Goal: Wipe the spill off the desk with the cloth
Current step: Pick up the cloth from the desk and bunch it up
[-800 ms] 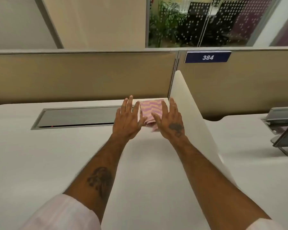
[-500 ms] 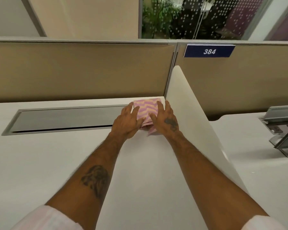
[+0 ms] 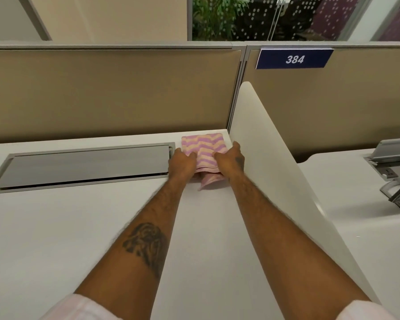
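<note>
A folded cloth (image 3: 203, 146) with pink, purple and cream wavy stripes lies at the back right corner of the white desk (image 3: 67, 227), close to the side divider. My left hand (image 3: 181, 163) grips its near left edge with curled fingers. My right hand (image 3: 231, 158) grips its near right edge. A loose corner of the cloth hangs down between my wrists. No spill shows on the desk.
A grey cable-tray lid (image 3: 83, 167) is set into the desk left of the cloth. A white side divider (image 3: 268, 158) rises right beside my right hand. Tan partition panels (image 3: 113, 93) close the back. A grey metal stand (image 3: 395, 172) sits on the neighbouring desk.
My hands went from lying flat with spread fingers at the cloth to closing on its near edge. The near part of the cloth has bunched up.
</note>
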The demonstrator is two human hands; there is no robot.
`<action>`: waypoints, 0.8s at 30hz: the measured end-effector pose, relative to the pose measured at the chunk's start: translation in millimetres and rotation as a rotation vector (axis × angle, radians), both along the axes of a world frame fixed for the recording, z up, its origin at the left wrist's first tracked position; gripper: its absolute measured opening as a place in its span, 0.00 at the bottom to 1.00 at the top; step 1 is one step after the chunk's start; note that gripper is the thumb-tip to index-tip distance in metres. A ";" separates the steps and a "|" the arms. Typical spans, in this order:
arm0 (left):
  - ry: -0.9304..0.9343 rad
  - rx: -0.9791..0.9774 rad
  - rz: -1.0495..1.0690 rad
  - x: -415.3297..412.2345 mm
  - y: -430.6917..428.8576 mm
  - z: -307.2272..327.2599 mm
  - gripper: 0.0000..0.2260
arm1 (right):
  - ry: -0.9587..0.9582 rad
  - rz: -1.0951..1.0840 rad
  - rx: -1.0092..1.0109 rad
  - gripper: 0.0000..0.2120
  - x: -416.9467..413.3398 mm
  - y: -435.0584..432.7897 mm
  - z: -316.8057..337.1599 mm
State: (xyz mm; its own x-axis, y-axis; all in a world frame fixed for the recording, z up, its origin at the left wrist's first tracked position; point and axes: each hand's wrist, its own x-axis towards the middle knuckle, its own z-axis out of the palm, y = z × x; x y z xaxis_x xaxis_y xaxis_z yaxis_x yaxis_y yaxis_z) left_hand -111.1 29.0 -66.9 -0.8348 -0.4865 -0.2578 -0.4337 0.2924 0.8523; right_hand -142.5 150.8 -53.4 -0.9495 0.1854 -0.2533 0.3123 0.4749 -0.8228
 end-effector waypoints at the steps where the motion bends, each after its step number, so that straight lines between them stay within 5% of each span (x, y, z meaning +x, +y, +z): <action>1: -0.018 0.105 0.061 -1.1 -2.0 1.9 0.24 | -0.037 -0.045 -0.079 0.32 0.5 0.9 1.9; 9: -0.064 0.564 0.124 31.7 -16.5 31.4 0.17 | -0.191 -0.113 -0.465 0.15 28.8 3.8 11.8; 19: -0.022 0.733 0.088 110.4 -28.6 86.7 0.14 | -0.151 0.021 -0.627 0.12 102.2 3.5 62.3; 24: 0.114 0.637 -0.095 159.4 -29.1 119.9 0.18 | -0.146 0.152 -0.608 0.11 140.5 13.3 100.0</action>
